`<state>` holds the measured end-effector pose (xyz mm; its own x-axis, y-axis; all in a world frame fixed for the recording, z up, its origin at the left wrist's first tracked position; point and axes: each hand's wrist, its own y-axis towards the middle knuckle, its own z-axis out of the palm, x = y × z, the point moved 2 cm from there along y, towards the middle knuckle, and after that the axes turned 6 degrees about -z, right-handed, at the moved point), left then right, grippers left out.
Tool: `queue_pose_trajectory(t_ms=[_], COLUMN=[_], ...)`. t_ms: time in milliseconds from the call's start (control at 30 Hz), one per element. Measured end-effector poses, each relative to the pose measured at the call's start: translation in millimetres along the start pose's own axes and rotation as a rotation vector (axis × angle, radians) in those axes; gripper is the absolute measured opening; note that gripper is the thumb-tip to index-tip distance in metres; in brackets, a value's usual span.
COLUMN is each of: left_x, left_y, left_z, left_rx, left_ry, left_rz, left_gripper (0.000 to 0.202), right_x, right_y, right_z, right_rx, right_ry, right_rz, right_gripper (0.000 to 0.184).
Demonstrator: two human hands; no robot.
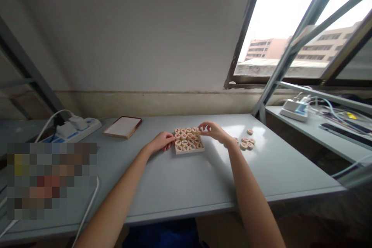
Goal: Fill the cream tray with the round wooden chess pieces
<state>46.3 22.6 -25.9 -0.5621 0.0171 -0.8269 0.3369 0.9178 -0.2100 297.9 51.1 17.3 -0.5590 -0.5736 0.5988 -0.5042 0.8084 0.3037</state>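
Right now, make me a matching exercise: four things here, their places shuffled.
1. Left hand
2. Right hand
3. Loose, round wooden pieces
4. White, brown-edged rectangular panel

A. On the grey desk, right of the pale wooden box
B. At that box's far right corner
C. Near the white power strip
D. At that box's left side

Pairs: 1-D; 2-B; 3-A; 4-C

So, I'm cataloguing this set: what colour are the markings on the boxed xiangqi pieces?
Red on some xiangqi pieces, dark on others, seen in the head view.
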Motion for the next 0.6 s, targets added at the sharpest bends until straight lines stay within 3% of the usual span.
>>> queue_pose_trajectory(t_ms=[233, 600], left_x=[0.2, -0.2], left_y=[-0.7, -0.6], left_z=[0.0, 0.6], left_rx=[-0.007, -0.009], left_ry=[0.018, 0.012], left_rz=[0.006, 0.002], left_gripper=[0.035, 0.036], right_x=[5.3, 8.1], right_y=[1.5, 4.9], right_z=[7.7, 17.4], right_rx=[0.081, 0.086], right_ry=[-0.097, -0.191], right_rz=[-0.008, -0.017], right_gripper=[0.024, 0.026])
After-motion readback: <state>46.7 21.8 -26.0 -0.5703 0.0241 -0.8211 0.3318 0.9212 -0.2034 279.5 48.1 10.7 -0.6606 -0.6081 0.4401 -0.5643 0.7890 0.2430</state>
